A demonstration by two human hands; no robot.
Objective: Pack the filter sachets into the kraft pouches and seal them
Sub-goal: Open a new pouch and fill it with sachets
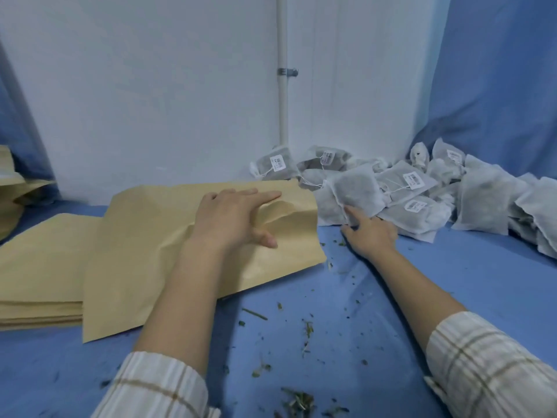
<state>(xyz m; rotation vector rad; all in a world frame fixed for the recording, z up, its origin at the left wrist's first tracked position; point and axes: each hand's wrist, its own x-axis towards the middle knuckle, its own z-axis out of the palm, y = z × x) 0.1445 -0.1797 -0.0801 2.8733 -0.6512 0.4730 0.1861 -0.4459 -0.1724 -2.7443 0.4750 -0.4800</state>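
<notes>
A large kraft pouch [144,251] lies flat on the blue table, its mouth pointing right toward the sachets. My left hand [235,217] rests on its upper right part with straight fingers pressing the paper, which wrinkles under them. A heap of white filter sachets [422,191] with small tags fills the back right corner. My right hand [369,233] reaches into the heap's near edge and pinches the lower corner of one grey-filled sachet [357,193], which stands tilted up.
A stack of flat kraft pouches [39,276] lies at the left, under the top pouch. More kraft pouches [9,188] sit at the far left edge. Herb crumbs [301,399] are scattered on the blue table cover [422,282]. A white wall stands behind.
</notes>
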